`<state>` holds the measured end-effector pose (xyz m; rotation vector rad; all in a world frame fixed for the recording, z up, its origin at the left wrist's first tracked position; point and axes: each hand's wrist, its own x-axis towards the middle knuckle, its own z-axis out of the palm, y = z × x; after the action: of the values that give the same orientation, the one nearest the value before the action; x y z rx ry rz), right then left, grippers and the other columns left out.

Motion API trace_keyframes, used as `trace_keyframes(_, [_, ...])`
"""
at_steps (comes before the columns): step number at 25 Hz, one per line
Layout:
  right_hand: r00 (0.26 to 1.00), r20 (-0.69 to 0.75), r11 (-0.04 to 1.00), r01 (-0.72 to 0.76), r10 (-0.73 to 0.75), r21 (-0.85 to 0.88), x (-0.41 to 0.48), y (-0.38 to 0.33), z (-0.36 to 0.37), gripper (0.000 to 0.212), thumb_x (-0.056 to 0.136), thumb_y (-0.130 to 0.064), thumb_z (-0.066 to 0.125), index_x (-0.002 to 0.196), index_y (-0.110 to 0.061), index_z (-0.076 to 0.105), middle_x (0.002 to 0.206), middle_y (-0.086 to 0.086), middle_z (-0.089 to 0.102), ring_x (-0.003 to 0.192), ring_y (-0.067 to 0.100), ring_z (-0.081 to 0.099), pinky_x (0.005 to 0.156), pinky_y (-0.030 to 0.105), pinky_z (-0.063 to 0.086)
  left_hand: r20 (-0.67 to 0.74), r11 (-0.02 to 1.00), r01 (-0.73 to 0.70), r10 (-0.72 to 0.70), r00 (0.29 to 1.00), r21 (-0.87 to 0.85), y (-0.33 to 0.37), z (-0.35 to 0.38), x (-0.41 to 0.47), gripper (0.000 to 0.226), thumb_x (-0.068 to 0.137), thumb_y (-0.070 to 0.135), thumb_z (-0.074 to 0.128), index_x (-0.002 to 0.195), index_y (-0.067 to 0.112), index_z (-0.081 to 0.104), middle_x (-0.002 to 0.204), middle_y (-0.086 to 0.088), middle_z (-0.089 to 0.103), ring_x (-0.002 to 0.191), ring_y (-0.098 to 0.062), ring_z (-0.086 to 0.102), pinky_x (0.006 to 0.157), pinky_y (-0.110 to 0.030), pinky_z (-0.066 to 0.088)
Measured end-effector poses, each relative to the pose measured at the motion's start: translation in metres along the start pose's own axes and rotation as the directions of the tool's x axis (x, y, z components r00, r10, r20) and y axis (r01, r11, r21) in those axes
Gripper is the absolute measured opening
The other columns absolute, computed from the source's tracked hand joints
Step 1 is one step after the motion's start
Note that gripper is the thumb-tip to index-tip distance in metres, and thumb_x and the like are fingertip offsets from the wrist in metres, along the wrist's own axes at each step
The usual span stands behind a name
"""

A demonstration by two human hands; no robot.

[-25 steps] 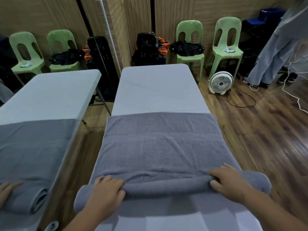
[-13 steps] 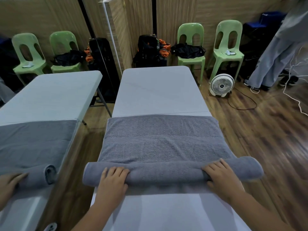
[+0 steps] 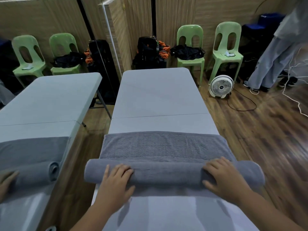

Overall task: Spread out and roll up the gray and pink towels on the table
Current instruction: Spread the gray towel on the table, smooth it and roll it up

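Gray terry cloth fills the near field: the gray towel lies across the white folding table, its near part wound into a thick roll that overhangs both table edges, with a flat strip still unrolled beyond it. Left hand lies palm-down on the roll's left part, fingers spread flat, gripping nothing; right hand likewise presses flat on the right part, fingers splayed. The far half of the table is bare and no pink towel shows in this view. No legible writing or brand anywhere; the fan's hub mark is too small to read. Left of the table a mirror panel repeats table, towel roll and one hand. On the wood floor right of the table: one white fan with a black cord. Against the far wall: two green chairs, one carrying dark clothing, and one black bag with orange fabric. A second person's gray-trousered legs stand far right, beside white cables.
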<state>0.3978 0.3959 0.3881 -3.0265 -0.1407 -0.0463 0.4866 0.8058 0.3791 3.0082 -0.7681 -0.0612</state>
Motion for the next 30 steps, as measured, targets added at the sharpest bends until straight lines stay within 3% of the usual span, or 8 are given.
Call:
trace_keyframes(3, [0.992, 0.122, 0.997, -0.029, 0.037, -0.069, -0.011, -0.002, 0.017, 0.061, 0.052, -0.044, 0.068, 0.111, -0.029, 0.065, 0.104, -0.011, 0.067, 0.099, 0.016, 0.061, 0.108, 0.045, 0.030, 0.080, 0.999, 0.036, -0.037, 0.996, 0.003, -0.001, 0.006, 0.004, 0.052, 0.066, 0.036, 0.071, 0.117, 0.034, 0.059, 0.118, 0.011, 0.061, 0.111, -0.018, 0.055, 0.100, -0.050, 0.042])
trace_keyframes(10, [0.963, 0.265, 0.989, -0.084, 0.049, 0.124, 0.004, -0.005, -0.011, 0.016, 0.072, -0.041, 0.043, 0.067, -0.027, 0.049, 0.061, -0.015, 0.050, 0.069, 0.006, 0.045, 0.113, 0.032, 0.019, -0.049, 0.997, -0.060, 0.058, 0.997, -0.040, -0.003, -0.008, -0.012, 0.009, 0.075, 0.040, 0.049, 0.077, 0.033, 0.054, 0.074, 0.017, 0.059, 0.078, -0.013, 0.050, 0.086, -0.044, 0.047])
trace_keyframes(15, [0.996, -0.085, 0.995, -0.020, 0.028, 0.095, 0.008, -0.004, -0.010, 0.021, 0.078, -0.035, 0.055, 0.096, -0.030, 0.066, 0.097, -0.013, 0.067, 0.092, 0.011, 0.056, 0.097, 0.036, 0.043, -0.115, 0.999, 0.010, -0.014, 0.993, -0.038, -0.001, -0.015, 0.005, 0.024, 0.088, 0.044, 0.043, 0.104, 0.035, 0.058, 0.108, 0.012, 0.063, 0.107, -0.015, 0.055, 0.104, -0.054, 0.040])
trace_keyframes(18, [0.997, 0.069, 0.998, 0.021, -0.017, -0.055, -0.004, -0.007, 0.003, 0.055, 0.067, -0.052, 0.060, 0.117, -0.029, 0.062, 0.113, -0.012, 0.063, 0.108, 0.013, 0.056, 0.106, 0.048, 0.040, 0.020, 0.998, -0.056, 0.055, 0.998, 0.038, -0.004, 0.002, -0.001, 0.050, 0.078, 0.057, 0.060, 0.122, 0.033, 0.058, 0.127, 0.013, 0.057, 0.122, -0.014, 0.050, 0.107, -0.061, 0.035])
trace_keyframes(20, [0.991, 0.136, 0.993, -0.006, 0.021, -0.116, -0.004, -0.005, 0.018, 0.063, 0.062, -0.046, 0.067, 0.122, -0.029, 0.059, 0.115, -0.010, 0.064, 0.109, 0.015, 0.058, 0.111, 0.050, 0.033, 0.085, 0.997, -0.037, 0.031, 0.996, 0.070, -0.006, 0.010, 0.003, 0.059, 0.069, 0.049, 0.071, 0.124, 0.032, 0.059, 0.126, 0.011, 0.061, 0.119, -0.015, 0.055, 0.106, -0.059, 0.037])
trace_keyframes(24, [0.981, 0.193, 0.998, 0.000, 0.014, -0.070, 0.007, -0.010, 0.008, 0.022, 0.067, -0.039, 0.053, 0.088, -0.032, 0.056, 0.081, -0.015, 0.059, 0.088, 0.011, 0.052, 0.117, 0.036, 0.012, -0.017, 1.000, -0.013, 0.013, 1.000, -0.004, -0.001, 0.002, 0.003, 0.025, 0.073, 0.038, 0.054, 0.097, 0.035, 0.063, 0.095, 0.015, 0.067, 0.093, -0.011, 0.060, 0.097, -0.049, 0.044])
trace_keyframes(26, [0.971, 0.236, 0.999, -0.031, 0.034, -0.017, 0.017, -0.010, -0.003, 0.027, 0.070, -0.044, 0.040, 0.087, -0.030, 0.055, 0.076, -0.012, 0.056, 0.084, 0.011, 0.047, 0.113, 0.035, 0.018, -0.120, 0.999, -0.046, 0.045, 0.992, -0.007, -0.001, -0.003, 0.006, 0.022, 0.074, 0.039, 0.047, 0.089, 0.034, 0.061, 0.088, 0.015, 0.065, 0.087, -0.012, 0.058, 0.098, -0.052, 0.044])
trace_keyframes(30, [0.991, 0.041, 0.991, -0.129, 0.131, -0.036, 0.043, 0.017, -0.011, 0.054, 0.079, -0.052, 0.030, 0.124, -0.037, 0.055, 0.116, -0.011, 0.065, 0.111, 0.016, 0.054, 0.105, 0.040, 0.032, -0.185, 0.997, 0.071, -0.070, 0.980, 0.001, -0.021, -0.013, 0.036, 0.042, 0.088, 0.050, 0.040, 0.121, 0.031, 0.058, 0.114, 0.008, 0.065, 0.111, -0.020, 0.057, 0.106, -0.059, 0.030])
